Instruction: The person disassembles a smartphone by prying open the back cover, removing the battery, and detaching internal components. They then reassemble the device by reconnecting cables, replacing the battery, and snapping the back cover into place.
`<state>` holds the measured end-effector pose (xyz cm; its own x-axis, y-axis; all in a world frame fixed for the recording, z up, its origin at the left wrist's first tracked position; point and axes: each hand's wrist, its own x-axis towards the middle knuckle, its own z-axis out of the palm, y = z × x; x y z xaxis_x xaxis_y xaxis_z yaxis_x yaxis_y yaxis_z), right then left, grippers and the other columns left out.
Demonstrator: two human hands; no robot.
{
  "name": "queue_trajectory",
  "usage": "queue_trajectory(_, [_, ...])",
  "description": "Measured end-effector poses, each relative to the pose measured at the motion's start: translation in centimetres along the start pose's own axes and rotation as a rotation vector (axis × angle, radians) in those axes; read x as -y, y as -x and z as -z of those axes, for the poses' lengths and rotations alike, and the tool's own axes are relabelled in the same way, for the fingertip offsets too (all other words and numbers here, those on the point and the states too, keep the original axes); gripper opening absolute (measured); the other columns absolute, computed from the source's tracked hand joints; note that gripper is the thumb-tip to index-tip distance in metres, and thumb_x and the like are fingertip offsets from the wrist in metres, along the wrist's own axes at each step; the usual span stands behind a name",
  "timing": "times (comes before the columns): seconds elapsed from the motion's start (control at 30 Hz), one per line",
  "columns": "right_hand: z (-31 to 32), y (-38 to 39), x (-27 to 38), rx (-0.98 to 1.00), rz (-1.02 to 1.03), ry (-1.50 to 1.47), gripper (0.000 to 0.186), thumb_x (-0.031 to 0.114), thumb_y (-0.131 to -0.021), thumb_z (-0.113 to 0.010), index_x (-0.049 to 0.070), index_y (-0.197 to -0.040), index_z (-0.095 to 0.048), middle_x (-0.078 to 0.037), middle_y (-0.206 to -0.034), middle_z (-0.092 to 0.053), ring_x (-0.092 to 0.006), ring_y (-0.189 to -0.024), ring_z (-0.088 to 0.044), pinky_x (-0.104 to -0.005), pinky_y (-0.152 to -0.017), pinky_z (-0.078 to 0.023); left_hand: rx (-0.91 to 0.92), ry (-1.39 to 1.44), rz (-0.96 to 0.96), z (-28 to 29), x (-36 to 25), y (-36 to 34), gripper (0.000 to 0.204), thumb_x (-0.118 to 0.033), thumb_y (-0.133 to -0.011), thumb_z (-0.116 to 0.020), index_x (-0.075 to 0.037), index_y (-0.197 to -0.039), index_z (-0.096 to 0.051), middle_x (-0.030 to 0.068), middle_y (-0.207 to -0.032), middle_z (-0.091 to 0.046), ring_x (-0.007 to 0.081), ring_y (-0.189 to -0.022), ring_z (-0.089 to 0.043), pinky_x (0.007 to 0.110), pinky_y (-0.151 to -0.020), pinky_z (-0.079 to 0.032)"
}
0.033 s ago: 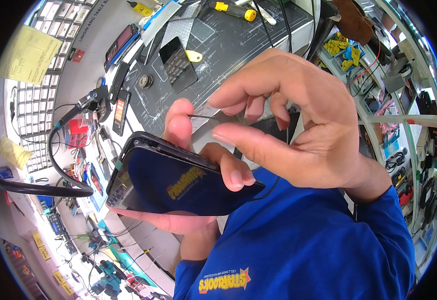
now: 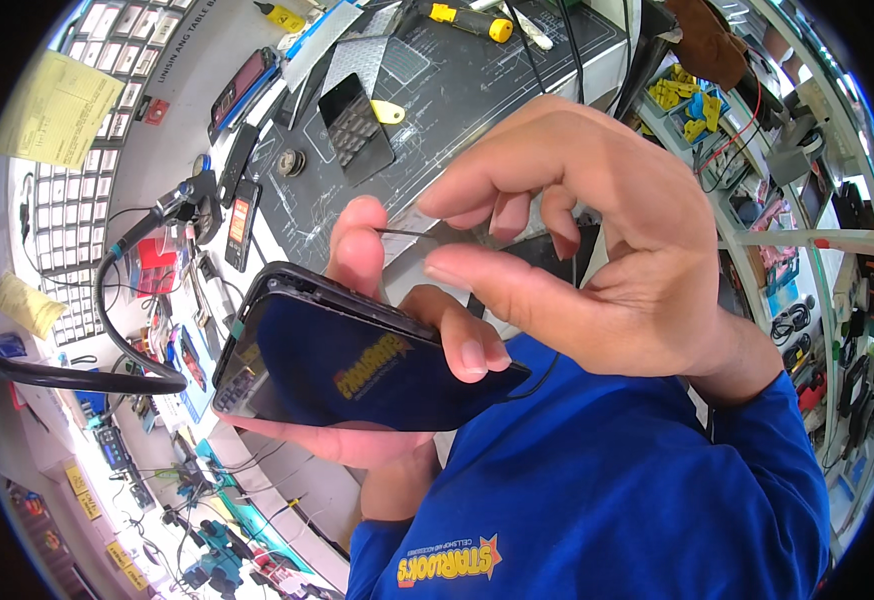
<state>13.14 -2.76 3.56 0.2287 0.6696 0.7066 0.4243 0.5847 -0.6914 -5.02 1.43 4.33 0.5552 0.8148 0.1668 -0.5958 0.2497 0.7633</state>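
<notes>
Yellow lettering on shirt, black on panel

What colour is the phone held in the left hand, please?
The phone looks black, with blue reflected across it; the head view shows it best.

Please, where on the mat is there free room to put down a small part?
One bare patch of the mat lies between the lying phone, the yellow-black tool and the right hand; a smaller one between the round tin and the left hand. Left of the mat is crowded with phones.
</notes>
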Motion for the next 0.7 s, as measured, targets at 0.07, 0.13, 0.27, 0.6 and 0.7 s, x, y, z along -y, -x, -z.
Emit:
queue_trajectory(0.07, [0.0, -0.1, -0.1, -0.005, 0.038, 0.005, 0.034, -0.003, -0.076, -0.085, 0.004, -0.107, -0.072, -0.006, -0.093, -0.073, -0.0115, -0.071, -0.06, -0.0249, -0.054, -0.037, -0.064, 0.006, -0.024, -0.3, 0.2, 0.1, 0.096, -0.085, -0.096, -0.033, -0.006, -0.138, -0.068, 0.0023, -0.152, -0.056, 0.0176, -0.061, -0.06, 0.034, -0.05, -0.05])
queue_trajectory(0.13, [-0.1, -0.1, -0.2, -0.016, 0.052, -0.006, 0.033, -0.003, -0.076, -0.085, 0.005, -0.105, -0.073, -0.005, -0.091, -0.073, -0.0114, -0.071, -0.06, -0.0248, -0.053, -0.037, -0.108, 0.024, -0.046, -0.5, 0.4, 0.2, 0.095, -0.084, -0.097, -0.033, -0.006, -0.137, -0.068, 0.0038, -0.152, -0.056, 0.0166, -0.062, -0.06, 0.033, -0.05, -0.051])
queue_trajectory(0.27, [-0.6, 0.1, 0.0, -0.054, -0.014, -0.073, 0.03, -0.004, -0.077, -0.084, 0.006, -0.103, -0.073, -0.005, -0.09, -0.072, -0.0112, -0.07, -0.059, -0.0245, -0.052, -0.036, -0.106, 0.032, -0.039, -0.5, 0.7, 0.3, 0.093, -0.083, -0.097, -0.034, -0.006, -0.137, -0.068, 0.0065, -0.151, -0.056, 0.0157, -0.063, -0.061, 0.032, -0.05, -0.052])
queue_trajectory(0.6, [0.2, -0.3, 0.0, -0.02, 0.043, 0.093, 0.027, -0.006, -0.077, -0.083, 0.005, -0.1, -0.075, -0.006, -0.092, -0.075, -0.0112, -0.073, -0.062, -0.0247, -0.053, -0.035, 0.097, 0.093, 0.001, 1.6, 0.2, 0.0, 0.1, -0.088, -0.093, -0.036, -0.011, -0.156, -0.05, 0.0124, -0.161, -0.045, 0.0267, -0.07, -0.064, 0.043, -0.057, -0.056])
queue_trajectory(0.7, [0.6, -0.5, 0.0, -0.005, 0.066, 0.141, 0.025, -0.005, -0.077, -0.083, 0.005, -0.099, -0.076, -0.006, -0.093, -0.075, -0.0117, -0.073, -0.062, -0.0254, -0.054, -0.037, 0.071, 0.175, 0.042, 1.8, 0.0, 0.3, 0.102, -0.087, -0.094, -0.038, -0.011, -0.162, -0.039, 0.0135, -0.166, -0.038, 0.0318, -0.075, -0.065, 0.049, -0.063, -0.056])
